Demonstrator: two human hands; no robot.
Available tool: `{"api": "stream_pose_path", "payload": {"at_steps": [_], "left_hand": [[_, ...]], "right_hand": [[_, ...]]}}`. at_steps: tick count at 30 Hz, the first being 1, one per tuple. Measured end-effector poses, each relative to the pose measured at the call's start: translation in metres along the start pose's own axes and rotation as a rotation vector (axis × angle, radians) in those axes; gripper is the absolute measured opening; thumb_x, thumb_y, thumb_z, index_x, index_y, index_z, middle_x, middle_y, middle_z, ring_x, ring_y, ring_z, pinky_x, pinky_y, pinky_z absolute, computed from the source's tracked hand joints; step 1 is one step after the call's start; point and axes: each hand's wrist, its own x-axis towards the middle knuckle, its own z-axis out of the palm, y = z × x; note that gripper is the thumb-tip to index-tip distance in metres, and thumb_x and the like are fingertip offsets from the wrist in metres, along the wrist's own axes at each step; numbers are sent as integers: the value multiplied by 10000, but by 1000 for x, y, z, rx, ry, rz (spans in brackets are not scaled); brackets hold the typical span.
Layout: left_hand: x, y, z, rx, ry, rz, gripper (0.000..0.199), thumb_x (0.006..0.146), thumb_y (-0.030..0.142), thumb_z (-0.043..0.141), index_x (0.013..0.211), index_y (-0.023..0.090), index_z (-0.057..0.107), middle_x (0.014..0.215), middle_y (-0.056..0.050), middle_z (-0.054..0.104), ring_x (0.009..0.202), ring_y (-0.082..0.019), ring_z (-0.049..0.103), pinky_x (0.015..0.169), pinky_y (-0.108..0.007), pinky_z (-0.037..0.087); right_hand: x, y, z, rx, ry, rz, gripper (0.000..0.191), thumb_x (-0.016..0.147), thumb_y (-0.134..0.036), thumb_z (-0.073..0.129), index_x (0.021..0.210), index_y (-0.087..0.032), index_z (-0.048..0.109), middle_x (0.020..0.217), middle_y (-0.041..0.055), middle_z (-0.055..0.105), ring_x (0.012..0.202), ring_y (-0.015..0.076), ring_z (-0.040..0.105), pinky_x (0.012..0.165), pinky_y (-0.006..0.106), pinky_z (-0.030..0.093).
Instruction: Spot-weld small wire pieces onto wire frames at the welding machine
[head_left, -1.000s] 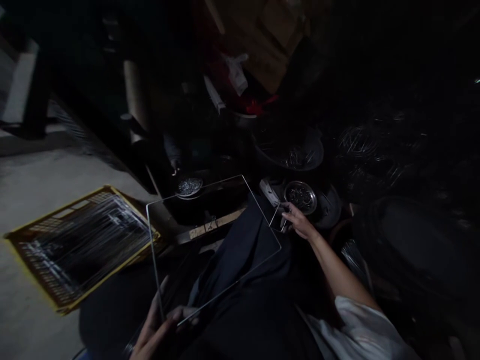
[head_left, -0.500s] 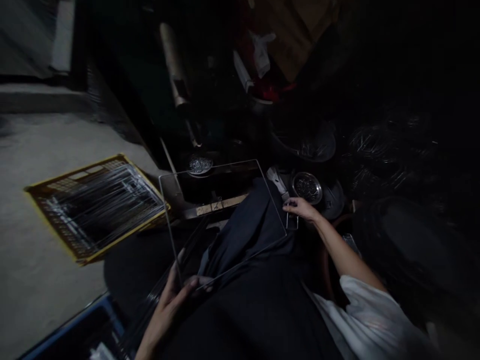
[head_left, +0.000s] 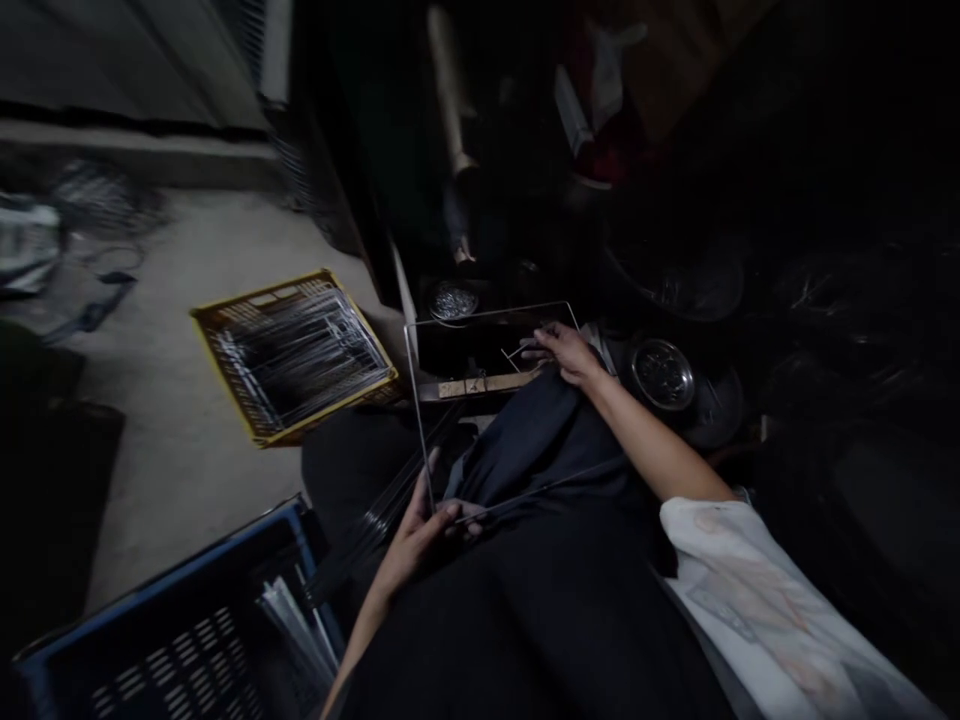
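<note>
A large rectangular wire frame [head_left: 418,410] spans the space above my lap. My left hand [head_left: 435,520] grips its near left corner between thumb and fingers. My right hand [head_left: 564,352] is closed on a small bent wire piece [head_left: 514,356], in front of the frame's far right part. Below the right hand lies a wooden strip [head_left: 480,384] across a dark bench. A round dish of small metal pieces [head_left: 453,300] sits beyond the frame, and a metal bowl [head_left: 661,374] with small parts stands right of my right hand.
A yellow crate [head_left: 259,437] holding many wires stands on the floor at the left. A blue crate [head_left: 172,585] with metal pieces is at the lower left. A roller-like tube [head_left: 450,90] rises behind the bench. Dark tubs and wire lie at the right.
My right hand has moved left and up with the small wire piece, from beside the frame to over its far side. The view has turned left; my left hand still holds the frame.
</note>
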Motion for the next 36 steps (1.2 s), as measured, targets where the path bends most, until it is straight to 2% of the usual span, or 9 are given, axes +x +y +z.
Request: {"api": "stream_pose_path", "payload": {"at_steps": [3,6,11,18,21,25,29,33,36], "left_hand": [[2,-6,-6,6,-35,47,966,885,285,650,1521,353,-74,834,-69,736,706,-199,690,642,-266,486],[4,-10,-13,23,-50,76,959,896,312,634,1517,354,-96,893,-105,741,729,-224,702,647,-290,488],[4,-12,-21,-6,-50,73,1005,885,344,648,1513,323,-137,892,-114,740,714,-218,697,621,-278,468],[11,-11,-25,25,-54,83,996,873,382,656,1522,329,-98,892,-96,740,705,-211,688,638,-284,464],[15,-10,-24,58,-37,83,983,853,388,675,1534,337,-31,1003,-103,725,710,-205,681,689,-321,493],[19,-7,-18,91,-12,132,925,850,391,676,1542,329,65,1143,-124,687,765,-198,680,793,-346,497],[21,-7,-8,18,-17,103,987,841,423,672,1530,350,-31,981,-91,731,691,-216,674,725,-358,496],[22,-8,-3,16,-44,122,1023,842,452,664,1517,336,-95,806,-55,732,649,-221,670,624,-305,458],[23,-8,-2,9,-20,128,1026,844,442,664,1517,322,-100,765,-37,718,660,-220,670,654,-313,468]], "right_hand": [[34,17,34,93,71,62,203,905,-255,657,846,-194,472,804,19,735,621,144,711,409,127,452],[55,26,59,214,135,58,158,918,-199,622,846,-196,481,760,3,729,607,128,701,412,126,462],[69,33,81,362,199,-43,169,878,-204,669,875,-192,500,721,-12,707,622,131,700,485,154,517],[75,31,88,343,336,-159,290,758,-275,771,876,-186,521,702,-26,681,587,136,687,449,157,500],[79,27,87,341,396,-208,342,699,-294,805,858,-184,522,694,-31,671,560,138,675,429,166,496],[81,17,84,337,406,-260,411,648,-368,830,858,-184,529,690,-32,662,549,140,665,427,181,507],[80,4,83,321,406,-313,460,601,-414,841,854,-186,532,687,-42,651,518,134,647,421,193,508],[77,-4,84,294,418,-342,464,583,-425,840,838,-183,537,669,-42,641,500,129,630,413,194,499],[75,-8,86,285,426,-356,468,578,-423,843,844,-181,543,675,-48,637,490,122,617,414,194,496]]}}
